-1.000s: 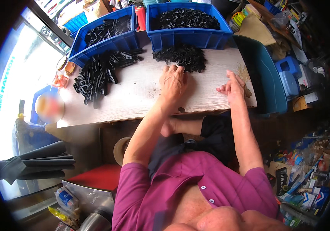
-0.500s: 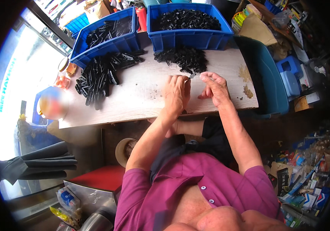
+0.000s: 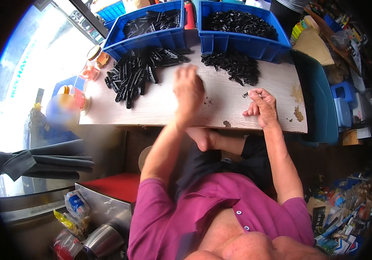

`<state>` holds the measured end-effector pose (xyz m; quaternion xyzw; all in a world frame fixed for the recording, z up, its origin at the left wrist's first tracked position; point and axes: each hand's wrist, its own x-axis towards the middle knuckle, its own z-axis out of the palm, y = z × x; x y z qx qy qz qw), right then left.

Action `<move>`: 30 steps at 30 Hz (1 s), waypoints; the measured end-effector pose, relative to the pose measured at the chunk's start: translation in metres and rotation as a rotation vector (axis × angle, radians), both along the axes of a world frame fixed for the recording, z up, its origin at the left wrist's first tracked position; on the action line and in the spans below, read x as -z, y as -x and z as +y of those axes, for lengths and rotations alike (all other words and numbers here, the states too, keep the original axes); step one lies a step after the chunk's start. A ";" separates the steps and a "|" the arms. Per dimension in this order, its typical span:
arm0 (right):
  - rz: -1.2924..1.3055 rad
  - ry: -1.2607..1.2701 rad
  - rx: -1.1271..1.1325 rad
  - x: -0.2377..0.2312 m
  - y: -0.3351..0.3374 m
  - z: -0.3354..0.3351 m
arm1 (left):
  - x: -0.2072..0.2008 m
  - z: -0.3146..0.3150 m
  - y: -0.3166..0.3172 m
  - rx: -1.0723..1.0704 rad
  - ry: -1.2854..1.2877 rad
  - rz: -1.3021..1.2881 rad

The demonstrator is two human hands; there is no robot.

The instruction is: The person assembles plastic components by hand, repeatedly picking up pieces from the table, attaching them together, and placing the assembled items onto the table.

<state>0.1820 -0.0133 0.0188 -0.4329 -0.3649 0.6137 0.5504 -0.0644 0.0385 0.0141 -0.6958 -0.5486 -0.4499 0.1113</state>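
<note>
My left hand is over the table, between the two heaps, its fingers smeared by motion. Whether it holds anything cannot be made out. My right hand is lower on the right, thumb and forefinger pinched at a small black plastic piece, with the other fingers curled. Beyond my left hand, long black plastic strips lie in a loose heap. A heap of small black plastic pieces lies farther from me than my right hand.
Two blue bins stand along the far side: the left bin holds long black parts, the right bin small ones. Jars stand at the table's left end. A teal tub adjoins the right edge.
My left hand has moved away from my right hand, left and toward the strips. My right hand still pinches a small piece. The view has shifted, so the table appears farther right and higher.
</note>
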 end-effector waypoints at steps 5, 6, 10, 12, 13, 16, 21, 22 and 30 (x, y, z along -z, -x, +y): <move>-0.033 -0.018 0.005 0.003 0.006 0.004 | 0.016 0.052 0.075 -0.226 0.289 0.337; -0.040 -0.004 0.019 0.003 0.005 0.003 | 0.018 0.052 0.075 -0.221 0.291 0.337; -0.068 -0.019 0.032 0.000 0.008 0.004 | 0.024 0.047 0.070 -0.011 0.147 0.256; -0.047 -0.017 0.060 -0.002 0.009 0.003 | 0.023 0.045 0.068 0.027 0.120 0.225; -0.049 -0.017 0.059 -0.001 0.008 0.002 | 0.021 0.046 0.067 0.007 0.127 0.220; -0.060 -0.017 0.061 0.001 0.009 0.003 | 0.020 0.050 0.071 -0.014 0.103 0.188; -0.047 -0.026 0.055 0.004 0.008 0.004 | 0.018 0.045 0.069 0.071 0.145 0.228; -0.048 -0.026 0.060 0.004 0.007 0.003 | 0.017 0.041 0.066 0.076 0.145 0.227; -0.049 -0.007 0.068 0.004 0.008 0.002 | 0.009 0.035 0.059 0.168 0.237 0.244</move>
